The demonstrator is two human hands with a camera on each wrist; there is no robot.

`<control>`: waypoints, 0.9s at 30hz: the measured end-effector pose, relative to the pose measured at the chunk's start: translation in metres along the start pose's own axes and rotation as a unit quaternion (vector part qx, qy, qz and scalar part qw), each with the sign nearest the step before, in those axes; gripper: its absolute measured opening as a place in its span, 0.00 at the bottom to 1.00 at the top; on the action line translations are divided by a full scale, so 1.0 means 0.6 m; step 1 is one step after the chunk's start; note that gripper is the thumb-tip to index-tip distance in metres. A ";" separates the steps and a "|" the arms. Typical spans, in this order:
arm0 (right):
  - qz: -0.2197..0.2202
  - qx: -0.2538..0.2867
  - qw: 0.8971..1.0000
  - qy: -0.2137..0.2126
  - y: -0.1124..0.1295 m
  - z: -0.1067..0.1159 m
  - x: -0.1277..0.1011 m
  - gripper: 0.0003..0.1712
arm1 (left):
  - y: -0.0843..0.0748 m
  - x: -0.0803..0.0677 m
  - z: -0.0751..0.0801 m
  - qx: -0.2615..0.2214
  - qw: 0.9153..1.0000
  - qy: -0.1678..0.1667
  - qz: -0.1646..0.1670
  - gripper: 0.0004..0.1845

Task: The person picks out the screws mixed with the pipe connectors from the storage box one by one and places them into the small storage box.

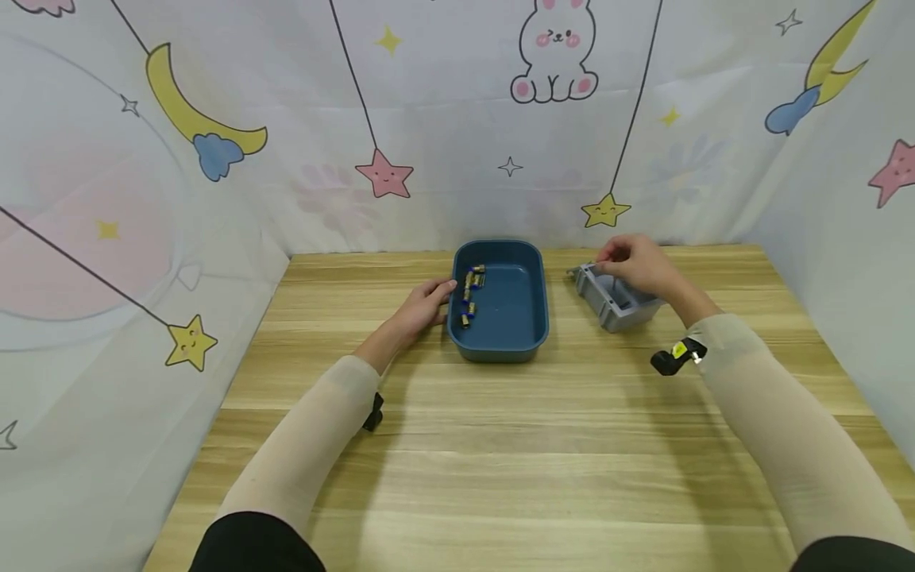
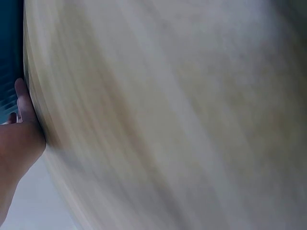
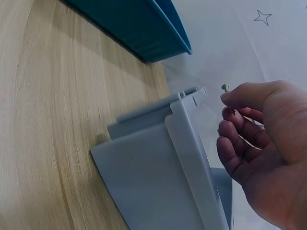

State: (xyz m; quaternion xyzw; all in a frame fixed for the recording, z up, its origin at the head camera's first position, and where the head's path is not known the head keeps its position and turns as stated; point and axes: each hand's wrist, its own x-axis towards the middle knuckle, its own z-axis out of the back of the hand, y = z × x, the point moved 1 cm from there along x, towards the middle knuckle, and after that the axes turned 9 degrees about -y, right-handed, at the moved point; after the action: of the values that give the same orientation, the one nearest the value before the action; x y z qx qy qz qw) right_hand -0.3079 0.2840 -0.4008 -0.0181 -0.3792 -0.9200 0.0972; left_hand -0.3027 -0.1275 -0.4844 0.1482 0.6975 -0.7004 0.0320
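The right hand pinches a tiny metal screw over the grey plastic box. The left hand, fingers flat, touches the smooth blue tray on the wooden desk.

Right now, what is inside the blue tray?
Inside the blue tray lies a row of small brass and blue fittings along its left wall; the rest of the floor shows bare. The left hand rests against the outside of the tray.
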 end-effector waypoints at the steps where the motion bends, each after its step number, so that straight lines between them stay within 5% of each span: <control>1: 0.001 0.000 1.000 -0.001 0.000 0.002 -0.001 0.08 | 0.000 0.000 0.000 0.001 1.000 0.000 0.000 0.35; 27: -0.018 0.002 1.000 -0.021 -0.032 0.036 -0.012 0.10 | -0.001 0.001 0.000 0.008 1.000 -0.003 0.002 0.37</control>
State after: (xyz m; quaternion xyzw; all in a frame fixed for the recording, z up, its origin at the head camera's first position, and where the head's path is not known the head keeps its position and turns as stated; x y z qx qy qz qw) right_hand -0.3051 0.3139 -0.3993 -0.0305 -0.3833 -0.9203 0.0724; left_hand -0.3032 -0.1275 -0.4841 0.1478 0.6916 -0.7062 0.0350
